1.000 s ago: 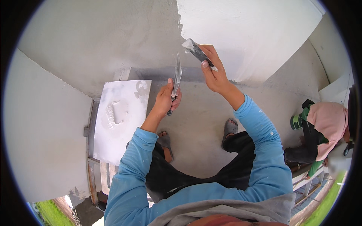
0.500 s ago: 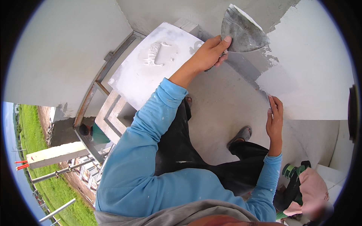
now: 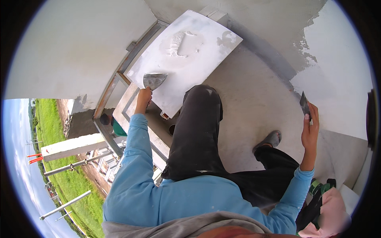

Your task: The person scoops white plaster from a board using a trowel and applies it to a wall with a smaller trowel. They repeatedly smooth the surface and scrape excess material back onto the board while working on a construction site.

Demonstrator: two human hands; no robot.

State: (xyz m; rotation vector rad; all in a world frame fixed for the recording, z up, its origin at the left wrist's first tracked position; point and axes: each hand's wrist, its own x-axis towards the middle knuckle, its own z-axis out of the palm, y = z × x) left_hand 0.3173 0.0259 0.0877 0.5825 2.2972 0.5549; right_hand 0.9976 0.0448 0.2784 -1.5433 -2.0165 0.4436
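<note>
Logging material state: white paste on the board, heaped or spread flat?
Mostly heaped: the paste forms a raised, ridged lump on the board.

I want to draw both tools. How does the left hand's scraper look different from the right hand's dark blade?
The scraper in the left hand shows a wide, fan-shaped blade; the dark blade in the right hand looks narrow and pointed from here. The scraper is over the white board; the dark blade is off to the right, away from the board. Both are grayish and held one-handed.
</note>
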